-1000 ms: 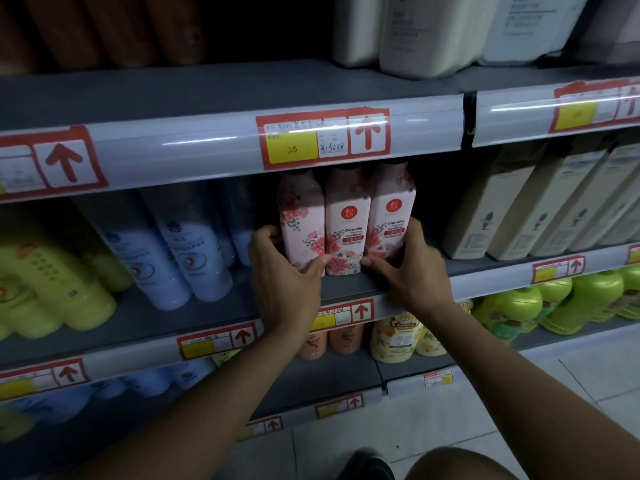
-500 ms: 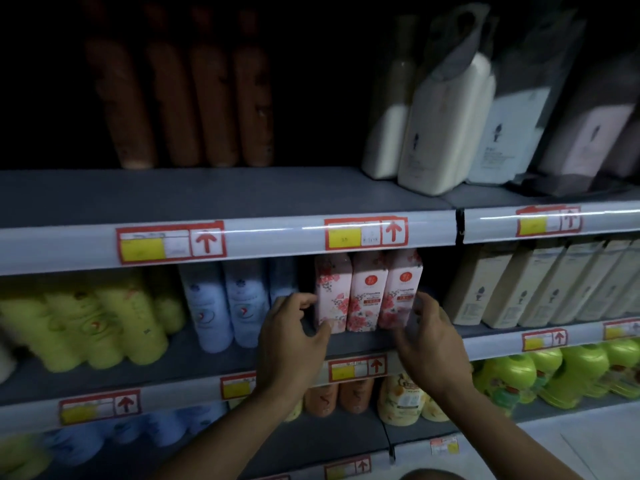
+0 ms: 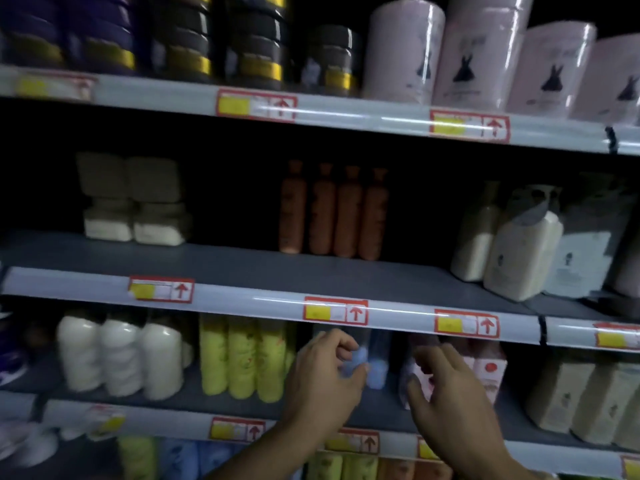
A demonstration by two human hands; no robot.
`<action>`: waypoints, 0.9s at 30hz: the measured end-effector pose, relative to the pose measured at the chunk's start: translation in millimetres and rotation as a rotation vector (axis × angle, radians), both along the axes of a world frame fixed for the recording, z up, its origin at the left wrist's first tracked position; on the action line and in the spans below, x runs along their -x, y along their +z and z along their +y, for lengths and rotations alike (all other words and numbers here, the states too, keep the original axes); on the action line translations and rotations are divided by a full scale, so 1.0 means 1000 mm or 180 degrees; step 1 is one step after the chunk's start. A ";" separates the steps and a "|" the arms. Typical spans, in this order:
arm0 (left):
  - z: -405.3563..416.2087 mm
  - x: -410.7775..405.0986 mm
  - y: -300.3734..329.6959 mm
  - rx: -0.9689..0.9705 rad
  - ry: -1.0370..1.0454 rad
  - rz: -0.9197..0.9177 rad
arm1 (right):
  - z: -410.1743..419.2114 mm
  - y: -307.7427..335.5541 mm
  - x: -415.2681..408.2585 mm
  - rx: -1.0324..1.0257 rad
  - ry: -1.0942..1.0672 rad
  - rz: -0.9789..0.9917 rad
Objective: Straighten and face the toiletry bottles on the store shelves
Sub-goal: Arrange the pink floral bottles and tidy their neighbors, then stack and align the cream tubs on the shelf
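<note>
Pale blue bottles (image 3: 372, 363) sit mid-shelf between the yellow bottles (image 3: 242, 358) and pink floral bottles (image 3: 485, 370), your left hand (image 3: 322, 379) in front with fingers curled, grip unclear through blur, your right hand (image 3: 446, 403) loosely spread before the pink ones.

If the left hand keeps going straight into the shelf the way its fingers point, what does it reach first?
Most likely the pale blue bottles: the left hand is right in front of them, its fingers curled, holding nothing. The frame is blurred, so I cannot tell whether the fingertips already touch. The yellow bottles stand off to its left.
</note>
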State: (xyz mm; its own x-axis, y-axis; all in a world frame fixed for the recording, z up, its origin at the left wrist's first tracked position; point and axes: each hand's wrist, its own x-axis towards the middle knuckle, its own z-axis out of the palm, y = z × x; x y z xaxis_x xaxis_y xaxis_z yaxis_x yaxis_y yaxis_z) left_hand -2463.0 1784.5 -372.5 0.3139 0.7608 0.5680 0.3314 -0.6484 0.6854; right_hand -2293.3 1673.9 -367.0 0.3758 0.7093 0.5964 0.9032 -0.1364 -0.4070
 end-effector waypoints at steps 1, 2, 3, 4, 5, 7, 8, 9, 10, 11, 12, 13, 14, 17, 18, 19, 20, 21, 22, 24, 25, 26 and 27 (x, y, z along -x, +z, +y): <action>0.001 0.013 0.006 -0.0028 0.0048 -0.0015 | 0.004 0.008 0.015 -0.0052 0.0111 -0.0042; 0.002 0.025 0.012 -0.0042 0.0104 -0.0041 | 0.008 0.016 0.029 -0.0089 0.0209 -0.0086; 0.004 0.038 0.016 -0.0049 0.0148 -0.0093 | 0.012 0.024 0.045 -0.0122 0.0303 -0.0123; 0.006 0.051 0.019 -0.0054 0.0185 -0.0150 | 0.017 0.030 0.059 -0.0170 0.0400 -0.0143; 0.008 0.065 0.022 -0.0064 0.0232 -0.0188 | 0.021 0.035 0.074 -0.0212 0.0490 -0.0144; 0.013 0.090 0.027 -0.0068 0.0341 -0.0252 | 0.030 0.043 0.100 -0.0252 0.0640 -0.0157; 0.016 0.104 0.029 -0.0064 0.0400 -0.0290 | 0.035 0.047 0.113 -0.0261 0.0729 -0.0175; 0.019 0.117 0.032 -0.0054 0.0460 -0.0322 | 0.041 0.050 0.125 -0.0258 0.0831 -0.0177; 0.022 0.130 0.034 -0.0045 0.0529 -0.0348 | 0.047 0.052 0.135 -0.0245 0.0933 -0.0175; 0.025 0.143 0.036 -0.0033 0.0605 -0.0361 | 0.053 0.055 0.146 -0.0223 0.1024 -0.0176; 0.029 0.156 0.038 -0.0017 0.0674 -0.0370 | 0.059 0.056 0.156 -0.0207 0.1102 -0.0184; 0.032 0.168 0.040 -0.0009 0.0734 -0.0379 | 0.066 0.058 0.166 -0.0195 0.1175 -0.0197; 0.037 0.179 0.041 -0.0017 0.0802 -0.0390 | 0.073 0.061 0.176 -0.0189 0.1255 -0.0209; 0.050 0.210 0.045 -0.0024 0.1017 -0.0402 | 0.093 0.068 0.201 -0.0158 0.1425 -0.0182; 0.056 0.220 0.047 -0.0022 0.1078 -0.0414 | 0.102 0.071 0.208 -0.0162 0.1473 -0.0151; 0.061 0.228 0.049 -0.0023 0.1127 -0.0408 | 0.109 0.075 0.214 -0.0178 0.1531 -0.0114; 0.068 0.235 0.051 -0.0030 0.1170 -0.0394 | 0.117 0.079 0.219 -0.0202 0.1590 -0.0070; 0.075 0.243 0.053 -0.0051 0.1208 -0.0386 | 0.127 0.082 0.224 -0.0237 0.1632 -0.0028; 0.083 0.251 0.056 -0.0060 0.1236 -0.0381 | 0.137 0.086 0.228 -0.0280 0.1667 0.0042; 0.100 0.266 0.063 -0.0050 0.1265 -0.0394 | 0.160 0.095 0.236 -0.0339 0.1706 0.0262; 0.110 0.274 0.067 -0.0057 0.1276 -0.0406 | 0.172 0.101 0.239 -0.0352 0.1708 0.0378; 0.119 0.281 0.072 -0.0079 0.1293 -0.0405 | 0.185 0.107 0.242 -0.0388 0.1719 0.0488; 0.129 0.289 0.076 -0.0116 0.1322 -0.0382 | 0.198 0.114 0.245 -0.0425 0.1727 0.0582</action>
State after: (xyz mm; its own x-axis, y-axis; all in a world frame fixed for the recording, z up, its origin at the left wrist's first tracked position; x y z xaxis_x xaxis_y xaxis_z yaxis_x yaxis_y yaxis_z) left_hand -2751.5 1913.3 -296.6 -0.0848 0.7874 0.6106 0.4887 -0.5012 0.7141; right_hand -2538.3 1872.1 -253.1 0.0852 0.7521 0.6535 0.7430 0.3890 -0.5446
